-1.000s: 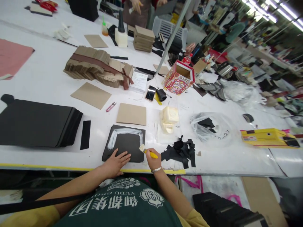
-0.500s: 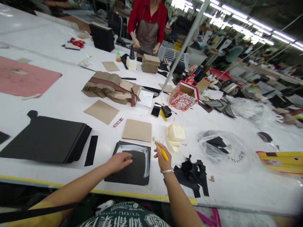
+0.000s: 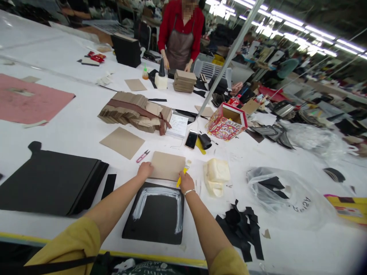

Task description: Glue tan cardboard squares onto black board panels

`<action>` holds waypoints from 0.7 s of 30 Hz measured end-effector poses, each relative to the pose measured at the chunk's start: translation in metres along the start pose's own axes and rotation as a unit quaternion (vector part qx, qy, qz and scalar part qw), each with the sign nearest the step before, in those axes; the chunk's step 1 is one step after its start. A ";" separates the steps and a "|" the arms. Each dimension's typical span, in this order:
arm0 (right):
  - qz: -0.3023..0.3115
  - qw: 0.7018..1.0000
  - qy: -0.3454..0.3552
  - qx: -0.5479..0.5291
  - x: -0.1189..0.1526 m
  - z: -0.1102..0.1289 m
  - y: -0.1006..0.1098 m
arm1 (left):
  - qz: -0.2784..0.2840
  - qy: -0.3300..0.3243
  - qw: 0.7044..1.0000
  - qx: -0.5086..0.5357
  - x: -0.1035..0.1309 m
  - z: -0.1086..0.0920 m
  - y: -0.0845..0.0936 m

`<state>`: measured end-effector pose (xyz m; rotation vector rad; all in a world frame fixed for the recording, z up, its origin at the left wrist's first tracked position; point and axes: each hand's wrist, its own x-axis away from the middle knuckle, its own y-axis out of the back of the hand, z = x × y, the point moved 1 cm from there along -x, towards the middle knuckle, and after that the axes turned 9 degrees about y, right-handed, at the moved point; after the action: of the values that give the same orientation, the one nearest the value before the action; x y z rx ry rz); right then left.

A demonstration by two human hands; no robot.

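Note:
My left hand is closed at the left edge of a beige cardboard piece, its fingertips partly hidden. My right hand grips a yellow-handled brush, bristles pointing up and away, and meets the board's right edge. Just below the board lies a black square panel. White glue is smeared on it in a band along its far, left and right sides. A cream plastic container stands right of the brush.
To the left is a stack of black sheets; pink snips lie near my left hand. Black scraps and a plastic bag are at right. Farther off are a phone, bundled cardboard and a co-worker.
Both hands have moved forward from the black panel to the beige board's sides. The brush went along in my right hand. White glue now also runs down the panel's left side.

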<state>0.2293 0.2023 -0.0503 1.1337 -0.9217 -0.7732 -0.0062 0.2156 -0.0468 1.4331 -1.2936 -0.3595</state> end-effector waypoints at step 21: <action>0.028 0.998 -0.036 -0.043 0.000 0.002 0.022 | -0.001 0.007 0.974 0.225 0.025 -0.016 0.018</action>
<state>0.2288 0.2074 -0.0289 1.0074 -0.9671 -0.8036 0.0062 0.2068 -0.0155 1.8088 -1.4209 -0.0545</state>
